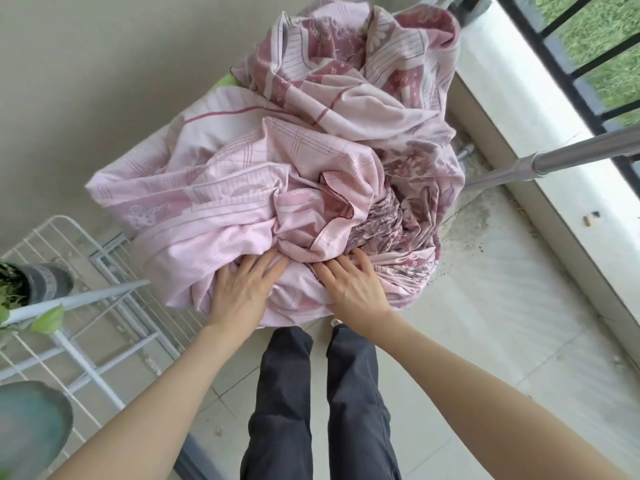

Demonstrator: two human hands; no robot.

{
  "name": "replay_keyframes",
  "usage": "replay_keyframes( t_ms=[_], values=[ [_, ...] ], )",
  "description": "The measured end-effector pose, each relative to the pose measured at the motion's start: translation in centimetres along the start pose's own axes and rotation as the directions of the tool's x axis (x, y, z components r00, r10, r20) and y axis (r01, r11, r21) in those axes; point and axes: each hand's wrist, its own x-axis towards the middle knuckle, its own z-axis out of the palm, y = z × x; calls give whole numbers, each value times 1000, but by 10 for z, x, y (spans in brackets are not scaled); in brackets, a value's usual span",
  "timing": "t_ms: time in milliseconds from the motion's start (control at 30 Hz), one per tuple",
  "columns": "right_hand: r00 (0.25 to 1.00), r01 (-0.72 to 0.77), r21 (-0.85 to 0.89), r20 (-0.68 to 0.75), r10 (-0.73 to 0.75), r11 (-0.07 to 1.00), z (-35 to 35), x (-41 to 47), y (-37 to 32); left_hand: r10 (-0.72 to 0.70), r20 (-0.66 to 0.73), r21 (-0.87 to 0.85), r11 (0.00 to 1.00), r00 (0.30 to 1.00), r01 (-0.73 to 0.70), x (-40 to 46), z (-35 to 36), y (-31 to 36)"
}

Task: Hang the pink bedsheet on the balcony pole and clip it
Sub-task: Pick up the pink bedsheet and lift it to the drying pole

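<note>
Pink patterned bedsheet (277, 161) crumpled in a heap, both hands flat on it

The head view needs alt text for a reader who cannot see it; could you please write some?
A person's left hand and right hand rest flat, fingers spread, on a crumpled pink bedsheet heaped in front of them on a balcony. A metal pole crosses at right, near the black railing; a white wire rack stands at left.

A home balcony: a tiled floor (485, 341), a low white ledge (540, 157) under a black railing (571, 74) with grass (602, 39) beyond, a metal pole (554, 161), a white wire rack (86, 306), and potted plants (31, 282).
</note>
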Motion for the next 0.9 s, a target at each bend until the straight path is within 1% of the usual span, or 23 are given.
replay_keyframes(
  t_ms=[67,133,200,233,267,333,367,400,433,467,500,533,567,600,633,667,700,733,767,800,833,867,900],
  values=[
    [997,-39,38,73,36,999,-11,-3,1,-3,42,-17,1000,999,4,-1,-5,0],
    [990,-95,93,112,85,991,-23,-11,2,-10,94,-51,999,996,15,-4,-13,3],
    [981,-181,153,99,168,971,-35,-23,7,-22,121,-99,994,992,34,-7,-24,9],
    [972,-234,189,80,222,954,-41,-29,11,-25,107,-112,993,994,37,-7,-32,15],
    [959,-284,228,57,279,931,-44,-35,16,-27,72,-117,993,997,36,-7,-40,20],
    [910,-388,303,-21,413,871,-52,-46,30,-19,-93,-141,990,996,6,3,-56,33],
    [871,-442,347,-54,489,827,-56,-50,37,-5,-164,-166,986,986,-23,11,-64,40],
    [813,-511,400,-64,579,761,-61,-52,46,26,-211,-171,983,977,-63,23,-74,48],
    [729,-594,467,-32,684,655,-66,-53,55,57,-242,-156,983,969,-97,38,-80,56],
    [620,-674,541,45,783,503,-69,-53,64,73,-249,-134,985,966,-109,53,-85,63],
    [486,-734,609,162,859,301,-67,-53,74,65,-220,-124,988,973,-94,70,-87,70],
    [341,-755,653,324,882,52,-67,-52,84,27,-155,-143,988,988,-50,85,-85,75],
    [213,-730,647,520,827,-218,-64,-53,92,-32,-60,-191,981,998,20,99,-81,80],
    [137,-673,583,703,698,-455,-60,-53,98,-89,36,-269,958,995,96,109,-77,84],
    [118,-615,483,838,532,-624,-54,-56,101,-144,112,-362,916,983,175,115,-72,89],
    [155,-563,387,918,366,-731,-48,-59,103,-196,181,-441,860,964,257,117,-67,94],
    [210,-510,315,948,239,-800,-40,-62,103,-235,242,-477,816,941,326,116,-63,100],
    [273,-445,277,948,166,-852,-34,-64,102,-255,281,-471,803,925,365,112,-61,105],
    [323,-380,266,935,143,-886,-31,-63,101,-267,282,-458,806,921,374,108,-59,109],
    [353,-326,273,923,151,-905,-30,-61,100,-282,250,-461,806,926,371,104,-57,111],
    [358,-282,289,916,179,-915,-30,-58,100,-313,214,-491,784,925,379,102,-55,110],
    [364,-237,308,907,210,-921,-32,-54,100,-360,189,-545,736,914,403,101,-56,109],
    [377,-195,322,897,232,-927,-33,-52,100,-420,190,-604,663,887,443,102,-56,107]
  ],
)
